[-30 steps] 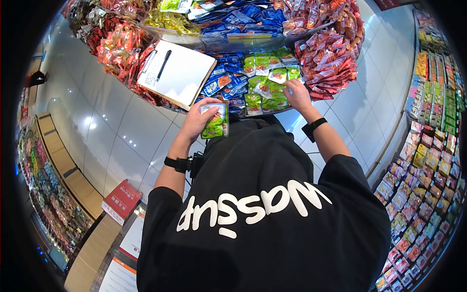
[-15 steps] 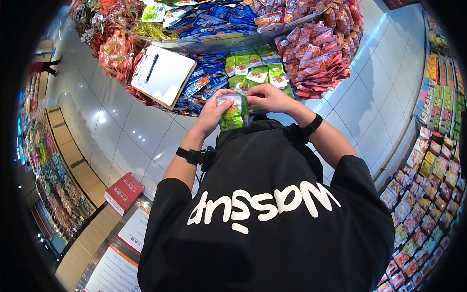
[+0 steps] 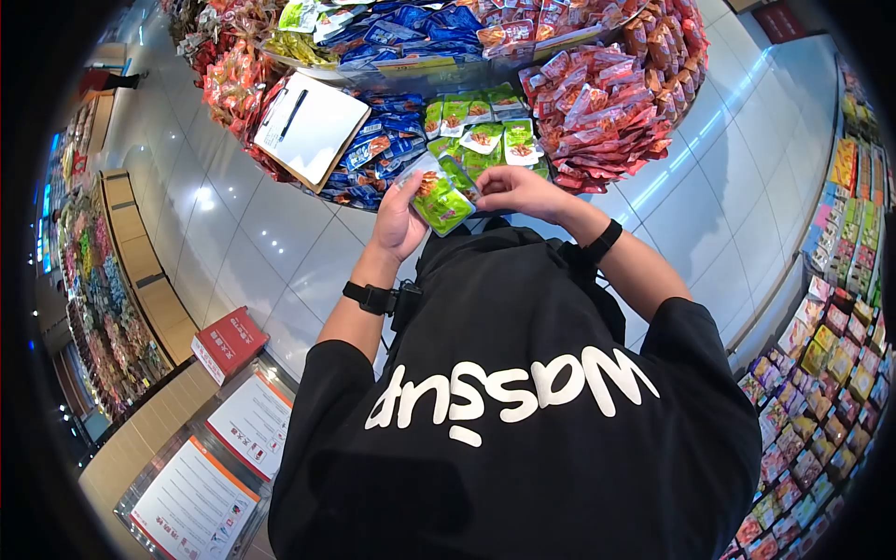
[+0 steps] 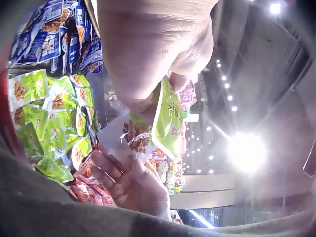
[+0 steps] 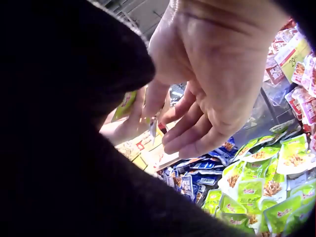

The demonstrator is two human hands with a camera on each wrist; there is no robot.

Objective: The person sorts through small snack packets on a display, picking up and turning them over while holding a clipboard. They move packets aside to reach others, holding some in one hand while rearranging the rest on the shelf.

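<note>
In the head view the left hand (image 3: 399, 227) grips green snack packets (image 3: 442, 203) between thumb and fingers, above the near edge of the display. The right hand (image 3: 525, 194) pinches the right edge of a packet in that bunch. In the left wrist view the left hand (image 4: 157, 47) holds a green packet (image 4: 169, 121), and the right hand (image 4: 140, 190) touches a packet with a clear part from below. The right wrist view shows the right hand (image 5: 207, 74) with its fingers bent, close to a green packet (image 5: 124, 106). How many packets are held, I cannot tell.
Loose green packets (image 3: 521, 140) lie in the display bin, between blue packets (image 3: 385, 140) and red packets (image 3: 597, 112). A clipboard (image 3: 313, 131) with a pen (image 3: 293, 114) rests at the left. Shelves of snacks (image 3: 812, 401) stand on the right.
The right hand has come from the green packets in the bin to the packets in the left hand. The held packets are now tilted and fanned apart.
</note>
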